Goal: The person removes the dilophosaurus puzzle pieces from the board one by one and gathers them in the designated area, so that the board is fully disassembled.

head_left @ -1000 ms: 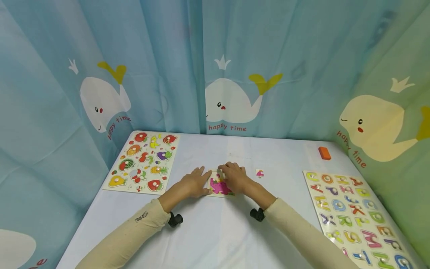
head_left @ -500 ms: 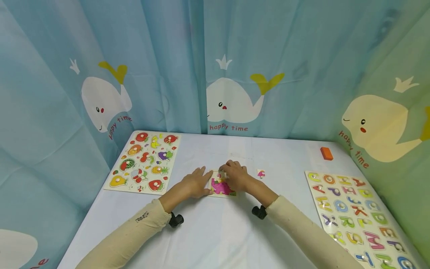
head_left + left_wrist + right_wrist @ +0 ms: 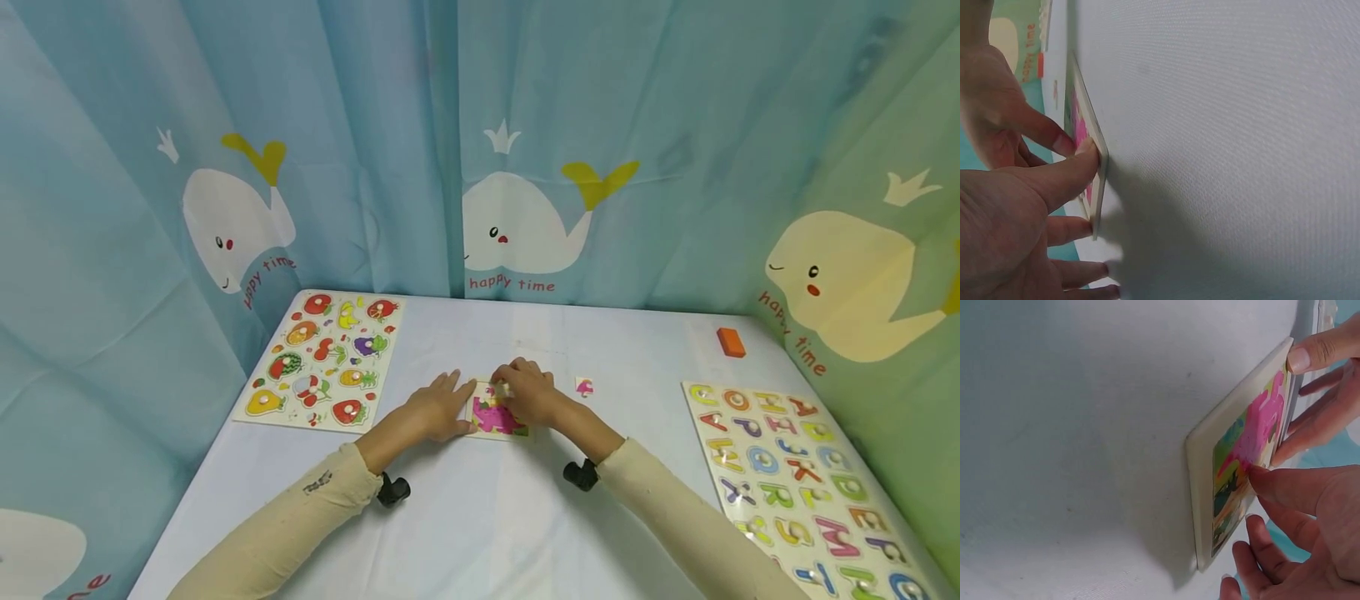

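Pink puzzle lies flat on the white table. Left hand spread, thumb at the puzzle's near left corner, seemingly bracing. Right hand bent over its right half, thumb touching the surface; can't tell whether it pinches anything. Step, as judged: seating a piece; next likely wants it pressed flush. Pale rim, pink figure, some green. Past that hand, one loose piece.

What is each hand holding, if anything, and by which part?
The left hand steadies the puzzle board by its left edge, thumb at the near corner. The right hand touches the board's picture; whether it pinches anything is unclear.
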{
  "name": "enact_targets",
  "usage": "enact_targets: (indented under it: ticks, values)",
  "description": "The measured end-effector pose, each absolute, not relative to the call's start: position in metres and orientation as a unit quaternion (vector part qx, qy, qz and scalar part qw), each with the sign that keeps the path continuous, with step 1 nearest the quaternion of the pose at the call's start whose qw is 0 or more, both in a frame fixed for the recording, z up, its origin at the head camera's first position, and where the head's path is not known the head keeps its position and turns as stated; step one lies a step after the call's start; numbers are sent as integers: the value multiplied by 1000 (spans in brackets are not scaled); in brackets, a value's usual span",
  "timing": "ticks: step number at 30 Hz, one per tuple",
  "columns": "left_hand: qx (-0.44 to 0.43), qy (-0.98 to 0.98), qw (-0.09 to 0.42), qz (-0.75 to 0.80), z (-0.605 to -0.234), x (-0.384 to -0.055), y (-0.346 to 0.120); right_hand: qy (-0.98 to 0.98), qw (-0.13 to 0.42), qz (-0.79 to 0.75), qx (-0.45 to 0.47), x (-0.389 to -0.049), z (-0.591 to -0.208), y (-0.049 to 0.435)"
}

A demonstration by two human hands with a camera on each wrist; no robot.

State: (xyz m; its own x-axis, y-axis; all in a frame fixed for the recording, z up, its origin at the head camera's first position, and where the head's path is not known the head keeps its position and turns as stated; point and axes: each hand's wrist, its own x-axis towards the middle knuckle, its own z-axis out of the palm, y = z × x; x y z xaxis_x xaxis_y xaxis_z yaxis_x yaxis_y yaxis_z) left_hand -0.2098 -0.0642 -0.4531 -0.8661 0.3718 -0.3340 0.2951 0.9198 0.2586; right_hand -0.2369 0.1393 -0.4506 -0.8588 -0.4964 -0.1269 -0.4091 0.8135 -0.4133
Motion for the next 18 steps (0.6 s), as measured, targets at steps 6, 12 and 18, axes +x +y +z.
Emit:
enact_targets:
  ticks: [6, 12, 18]
  values:
    - [173, 961, 192, 99, -452, -210, -64, 944, 119, -192, -239, -238, -448, 139]
    - [172, 962, 191, 94, -453, -209, -64, 946, 117, -194, -234, -240, -452, 139]
    - [170, 962, 193, 97, -454, -210, -63, 946, 101, -209, -227, -242, -458, 141]
